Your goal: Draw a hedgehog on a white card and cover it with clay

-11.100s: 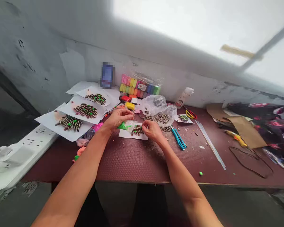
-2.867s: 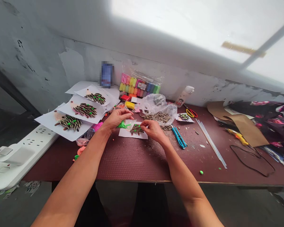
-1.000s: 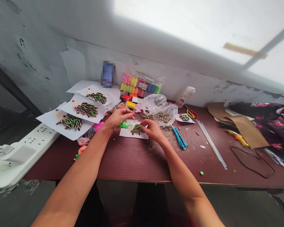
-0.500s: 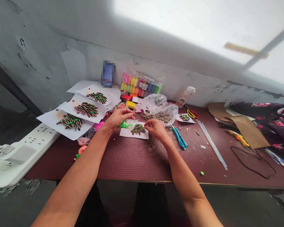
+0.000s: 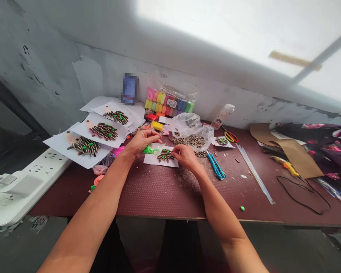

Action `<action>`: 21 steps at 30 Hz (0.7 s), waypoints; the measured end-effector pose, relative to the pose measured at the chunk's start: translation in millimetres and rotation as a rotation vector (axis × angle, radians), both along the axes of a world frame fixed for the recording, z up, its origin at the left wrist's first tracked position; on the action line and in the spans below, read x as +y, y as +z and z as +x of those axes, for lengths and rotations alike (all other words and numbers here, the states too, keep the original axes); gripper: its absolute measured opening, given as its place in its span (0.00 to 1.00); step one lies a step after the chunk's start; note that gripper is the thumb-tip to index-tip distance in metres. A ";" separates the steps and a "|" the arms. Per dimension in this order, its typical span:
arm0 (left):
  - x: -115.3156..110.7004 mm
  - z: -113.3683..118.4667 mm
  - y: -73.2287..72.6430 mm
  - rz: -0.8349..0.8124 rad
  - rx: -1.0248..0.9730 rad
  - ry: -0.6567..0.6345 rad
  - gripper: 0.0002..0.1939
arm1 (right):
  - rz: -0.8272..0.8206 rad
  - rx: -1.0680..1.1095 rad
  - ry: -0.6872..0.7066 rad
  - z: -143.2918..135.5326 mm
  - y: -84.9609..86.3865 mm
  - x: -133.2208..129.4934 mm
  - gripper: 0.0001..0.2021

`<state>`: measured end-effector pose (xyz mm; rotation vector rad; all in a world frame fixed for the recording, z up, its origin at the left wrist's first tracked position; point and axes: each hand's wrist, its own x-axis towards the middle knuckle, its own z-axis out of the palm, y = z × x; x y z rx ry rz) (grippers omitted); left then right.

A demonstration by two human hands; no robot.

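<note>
My left hand (image 5: 143, 142) is closed on a small clear bag of green modelling clay (image 5: 149, 149), over the left end of a white card (image 5: 154, 161). On that card is a hedgehog picture (image 5: 166, 154) with striped sunflower seeds for spines and bits of green clay among them. My right hand (image 5: 184, 155) is at the card's right side, thumb and fingers pinched together at the seed spines. Whatever lies in the pinch is too small to make out. Behind the card, loose sunflower seeds (image 5: 191, 141) spill beside a clear plastic bag (image 5: 187, 124).
Several finished-looking hedgehog cards (image 5: 86, 151) overlap at left, by a white power strip (image 5: 31, 178). A blue cutter (image 5: 216, 167), scissors (image 5: 230, 137), glue sticks (image 5: 254, 172) and a corded yellow glue gun (image 5: 288, 167) lie to the right. Packs of coloured clay (image 5: 170, 102) lean on the wall.
My right hand has moved slightly left, so its fingertips now meet the right end of the seed spines. My left hand and the bag of green clay have stayed nearly still.
</note>
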<state>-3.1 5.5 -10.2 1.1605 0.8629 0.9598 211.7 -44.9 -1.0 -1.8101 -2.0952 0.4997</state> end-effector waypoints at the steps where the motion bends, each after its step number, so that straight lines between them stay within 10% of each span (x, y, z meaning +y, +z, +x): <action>1: -0.1 -0.1 0.1 0.003 0.003 0.001 0.07 | 0.001 0.006 0.001 0.4 -0.1 0.4 0.06; 21: 0.5 -1.0 0.2 -0.011 -0.012 -0.003 0.07 | 0.012 0.072 0.031 -2.4 -1.7 -0.7 0.06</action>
